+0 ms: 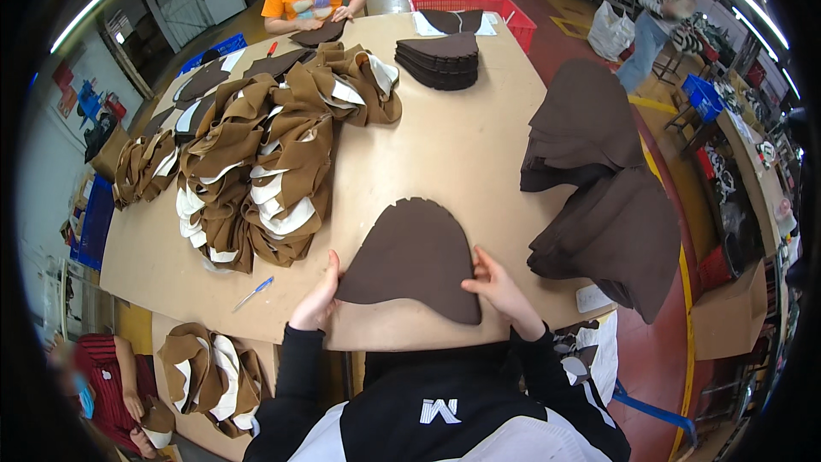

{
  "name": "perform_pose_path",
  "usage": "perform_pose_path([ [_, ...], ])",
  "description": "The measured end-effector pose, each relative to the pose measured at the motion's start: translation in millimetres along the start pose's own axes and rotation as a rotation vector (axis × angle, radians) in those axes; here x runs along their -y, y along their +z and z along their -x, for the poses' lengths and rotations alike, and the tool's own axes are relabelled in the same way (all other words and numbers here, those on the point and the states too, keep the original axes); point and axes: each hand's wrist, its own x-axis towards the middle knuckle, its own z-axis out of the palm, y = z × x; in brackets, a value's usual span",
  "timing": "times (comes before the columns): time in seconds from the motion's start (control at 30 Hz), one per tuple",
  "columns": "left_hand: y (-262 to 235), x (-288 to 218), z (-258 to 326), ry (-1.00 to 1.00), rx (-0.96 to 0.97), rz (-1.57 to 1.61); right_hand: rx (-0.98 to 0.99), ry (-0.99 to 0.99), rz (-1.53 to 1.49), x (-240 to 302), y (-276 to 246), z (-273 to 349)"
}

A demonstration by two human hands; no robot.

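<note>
"Where were the person's hands?"

"At either side of a dark brown piece (410, 257), flat-looking, with a notched, rounded top and a wavy lower edge. It was at the near edge of a tan surface (445, 150), in front of the wearer."

"How did each hand stand?"

"The left hand (316, 298) was at the piece's left corner, thumb raised, other fingers mostly hidden. The right hand (499, 284) was partly open, its thumb against the right edge and its fingers loosely bent. Both touched the piece; I could not tell whether either gripped it."

"What lay around them?"

"A blue-and-white pen (254, 293) lay to the left. Beyond it rose a large heap of brown and white bundles (295, 150). To the right were two fanned stacks of dark brown pieces, an upper one (581, 124) and a lower one (611, 235), touching each other."

"And farther out?"

"A neat dark stack (436, 60) stood toward the far end, near a red basket (517, 24). Across the surface, a person in an orange shirt (312, 0) handled another dark piece (319, 34). At lower left sat someone in a striped, dark red top (103, 376)."
</note>
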Motion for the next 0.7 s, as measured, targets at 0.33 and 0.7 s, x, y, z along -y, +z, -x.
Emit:
perform_pose_path([
  [0.33,24.6,-7.9,8.8,0.629,-0.071,-0.394,-0.166,-0.369,0.012,26.6,11.4,4.7],
  [0.7,17.6,22.1,-40.5,0.74,-0.195,-0.549,-0.145,-0.65,0.254,1.9,8.0,-24.3],
])
